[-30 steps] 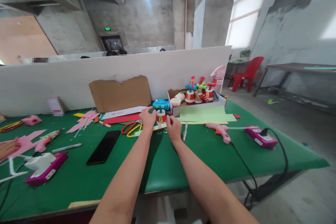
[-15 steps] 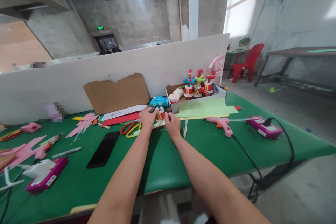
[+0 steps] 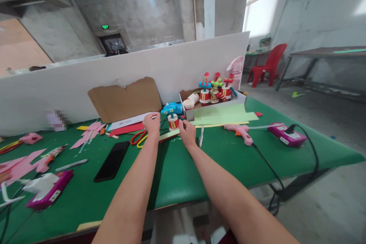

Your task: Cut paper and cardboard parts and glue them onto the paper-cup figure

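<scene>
A toy figure with a blue head [image 3: 171, 109] and a red-and-white paper-cup body [image 3: 173, 122] stands on the green table between my hands. Dark coiled arms stick out from both its sides. To its left, my left hand [image 3: 152, 125] is closed, its fingertips pinched near the end of one coiled arm; what they hold is too small to name. My right hand [image 3: 188, 133] is closed at the right side of the cup, by the other coiled arm. Scissors [image 3: 138, 138] with red and yellow handles lie beside my left wrist.
A phone [image 3: 112, 161] lies left of my forearms. A pink glue gun [image 3: 241, 131] and purple power strip [image 3: 287, 134] are at right. Behind stands a box [image 3: 240, 103] with similar toys [image 3: 214, 90]. At far left are another glue gun, pink paper and a person's hand [image 3: 4, 176].
My left hand has moved left, away from the cup, and the coiled arm on that side now shows. My right hand stays by the cup. The view has shifted slightly.
</scene>
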Demonstrator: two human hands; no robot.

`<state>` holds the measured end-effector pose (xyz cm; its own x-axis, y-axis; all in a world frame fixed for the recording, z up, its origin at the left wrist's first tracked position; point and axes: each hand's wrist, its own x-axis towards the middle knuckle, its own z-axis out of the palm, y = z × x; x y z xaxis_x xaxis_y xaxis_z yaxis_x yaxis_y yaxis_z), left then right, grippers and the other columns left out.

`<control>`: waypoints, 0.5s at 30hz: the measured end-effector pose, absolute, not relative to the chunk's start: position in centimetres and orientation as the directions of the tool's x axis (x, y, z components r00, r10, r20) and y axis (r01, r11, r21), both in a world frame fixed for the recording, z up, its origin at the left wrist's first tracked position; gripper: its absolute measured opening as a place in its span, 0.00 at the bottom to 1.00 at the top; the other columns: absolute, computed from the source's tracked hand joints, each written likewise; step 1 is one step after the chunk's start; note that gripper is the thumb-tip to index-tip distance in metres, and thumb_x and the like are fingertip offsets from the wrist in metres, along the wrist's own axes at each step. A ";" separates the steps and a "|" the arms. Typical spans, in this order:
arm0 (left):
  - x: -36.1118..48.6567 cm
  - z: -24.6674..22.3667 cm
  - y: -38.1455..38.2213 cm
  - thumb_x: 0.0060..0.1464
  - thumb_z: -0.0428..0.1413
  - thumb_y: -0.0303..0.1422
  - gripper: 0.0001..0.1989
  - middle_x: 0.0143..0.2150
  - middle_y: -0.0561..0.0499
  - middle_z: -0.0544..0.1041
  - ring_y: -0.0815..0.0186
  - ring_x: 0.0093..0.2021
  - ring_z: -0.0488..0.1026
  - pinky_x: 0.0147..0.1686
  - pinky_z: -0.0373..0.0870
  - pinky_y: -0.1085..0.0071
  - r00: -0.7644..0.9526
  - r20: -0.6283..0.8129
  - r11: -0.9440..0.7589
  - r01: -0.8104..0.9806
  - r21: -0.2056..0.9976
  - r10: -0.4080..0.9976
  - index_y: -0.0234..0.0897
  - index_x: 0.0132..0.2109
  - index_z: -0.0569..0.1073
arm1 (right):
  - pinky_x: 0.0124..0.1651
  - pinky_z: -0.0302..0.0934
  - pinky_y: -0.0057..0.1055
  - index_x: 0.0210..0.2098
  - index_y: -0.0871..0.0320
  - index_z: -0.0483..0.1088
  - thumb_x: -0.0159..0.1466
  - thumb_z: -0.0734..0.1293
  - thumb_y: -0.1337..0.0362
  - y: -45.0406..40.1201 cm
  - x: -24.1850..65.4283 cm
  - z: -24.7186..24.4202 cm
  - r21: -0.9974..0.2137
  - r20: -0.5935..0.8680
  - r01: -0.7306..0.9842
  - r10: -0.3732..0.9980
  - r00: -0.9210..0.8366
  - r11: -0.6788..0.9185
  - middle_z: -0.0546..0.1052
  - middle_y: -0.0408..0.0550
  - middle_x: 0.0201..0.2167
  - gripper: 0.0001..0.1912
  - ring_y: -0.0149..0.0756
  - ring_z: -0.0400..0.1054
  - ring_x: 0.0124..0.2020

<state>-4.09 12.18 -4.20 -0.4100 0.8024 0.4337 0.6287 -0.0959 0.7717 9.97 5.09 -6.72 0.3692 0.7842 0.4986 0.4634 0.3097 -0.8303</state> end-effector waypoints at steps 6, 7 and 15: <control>-5.2 -2.2 12.2 0.46 0.51 0.35 0.10 0.38 0.48 0.78 0.59 0.43 0.71 0.42 0.66 0.66 -0.481 0.492 -0.108 0.626 0.772 0.726 0.38 0.32 0.76 | 0.26 0.46 0.26 0.17 0.56 0.57 0.62 0.55 0.54 5.3 9.9 -6.9 -0.847 0.482 0.434 0.786 0.386 0.307 0.63 0.39 0.16 0.20 0.28 0.53 0.20; -5.4 -1.7 12.3 0.46 0.51 0.35 0.10 0.38 0.49 0.78 0.60 0.43 0.71 0.43 0.67 0.66 -0.482 0.502 -0.116 0.629 0.769 0.718 0.38 0.32 0.75 | 0.26 0.46 0.26 0.17 0.56 0.56 0.62 0.55 0.54 5.3 9.9 -6.9 -0.849 0.479 0.430 0.787 0.388 0.305 0.63 0.39 0.16 0.20 0.28 0.53 0.20; -7.3 3.8 12.4 0.47 0.52 0.34 0.09 0.34 0.50 0.77 0.64 0.40 0.72 0.45 0.68 0.68 -0.458 0.691 -0.318 0.651 0.689 0.559 0.35 0.33 0.74 | 0.26 0.45 0.26 0.17 0.56 0.55 0.62 0.55 0.55 5.2 10.1 -6.6 -0.858 0.457 0.427 0.802 0.385 0.284 0.62 0.40 0.15 0.19 0.29 0.53 0.20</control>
<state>-7.26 12.42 3.79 -0.4578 0.5588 0.6914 0.6514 -0.3184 0.6887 10.06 5.17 -6.60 0.3853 0.8016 0.4571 0.4268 0.2844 -0.8585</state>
